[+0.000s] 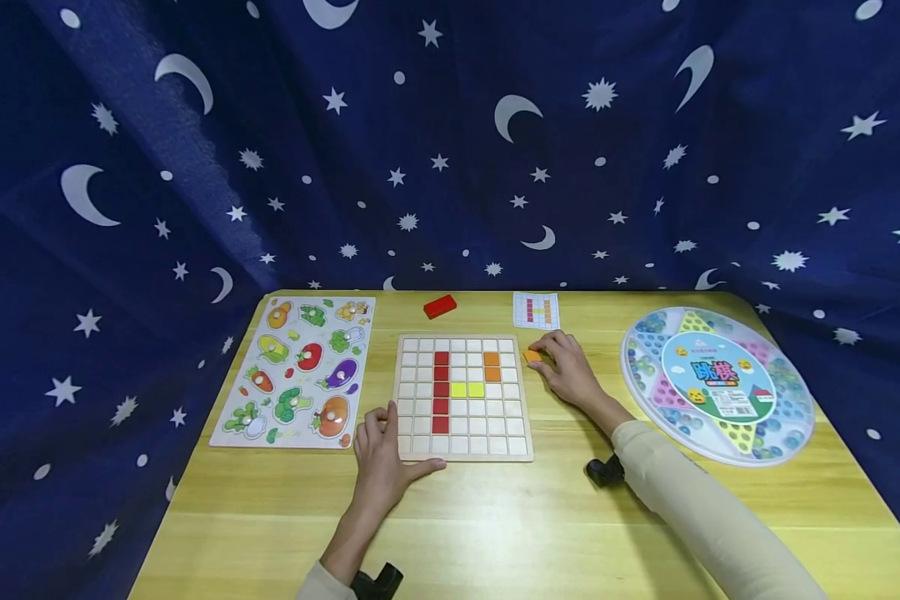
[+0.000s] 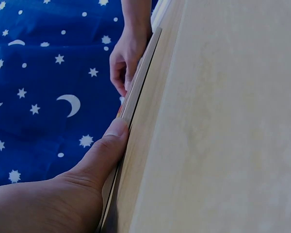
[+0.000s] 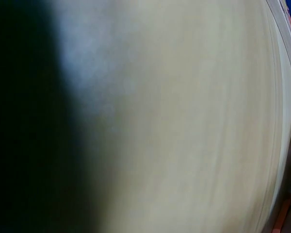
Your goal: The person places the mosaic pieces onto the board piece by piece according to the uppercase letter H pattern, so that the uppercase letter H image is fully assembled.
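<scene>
A square wooden grid board point(image 1: 463, 457) lies on the table. It bears a column of several red tiles point(image 1: 440, 406), two yellow tiles point(image 1: 467, 389) side by side and two orange tiles point(image 1: 492, 367) toward the right. My left hand point(image 1: 378, 462) rests at the board's near left corner, thumb along the front edge and index finger by the left side. Just off the board's right side, my right hand point(image 1: 570, 371) pinches an orange tile point(image 1: 531, 356) between thumb and fingers. The right wrist view catches only those fingertips at its edge.
Behind the board are a red block point(image 1: 440, 307) and a printed pattern card point(image 1: 536, 310). A vegetable puzzle board point(image 1: 292, 375) lies at left, a round Chinese checkers box point(image 1: 720, 385) at right. A starry blue curtain point(image 1: 450, 208) hangs at the table's back.
</scene>
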Action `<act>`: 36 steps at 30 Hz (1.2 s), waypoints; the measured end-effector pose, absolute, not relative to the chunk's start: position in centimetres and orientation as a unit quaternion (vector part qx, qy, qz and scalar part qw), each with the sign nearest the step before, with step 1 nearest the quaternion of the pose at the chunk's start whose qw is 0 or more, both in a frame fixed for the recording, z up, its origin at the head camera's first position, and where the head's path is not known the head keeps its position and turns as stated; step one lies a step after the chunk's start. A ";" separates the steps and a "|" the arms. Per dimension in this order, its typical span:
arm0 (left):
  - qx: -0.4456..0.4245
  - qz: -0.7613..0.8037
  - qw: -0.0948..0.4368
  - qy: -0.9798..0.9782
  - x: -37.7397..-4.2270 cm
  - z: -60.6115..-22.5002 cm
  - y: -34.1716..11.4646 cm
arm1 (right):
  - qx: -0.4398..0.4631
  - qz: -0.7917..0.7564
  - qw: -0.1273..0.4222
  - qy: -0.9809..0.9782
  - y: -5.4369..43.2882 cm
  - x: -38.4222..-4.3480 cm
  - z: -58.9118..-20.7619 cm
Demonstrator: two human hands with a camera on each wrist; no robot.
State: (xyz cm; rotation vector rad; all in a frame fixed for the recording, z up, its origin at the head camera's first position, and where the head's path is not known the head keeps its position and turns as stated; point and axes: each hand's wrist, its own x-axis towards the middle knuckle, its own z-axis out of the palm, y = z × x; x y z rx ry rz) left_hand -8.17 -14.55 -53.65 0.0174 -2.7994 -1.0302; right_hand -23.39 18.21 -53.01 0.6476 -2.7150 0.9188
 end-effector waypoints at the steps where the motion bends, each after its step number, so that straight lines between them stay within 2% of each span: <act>1: 0.006 -0.344 0.080 -0.936 -8.2 -53.7 -14.6 | 0.220 0.311 0.101 -0.919 18.2 -23.4 -53.0; 36: 0.004 -0.341 0.085 -0.936 -8.1 -53.7 -14.6 | 0.214 0.309 0.094 -0.922 18.2 -23.3 -52.9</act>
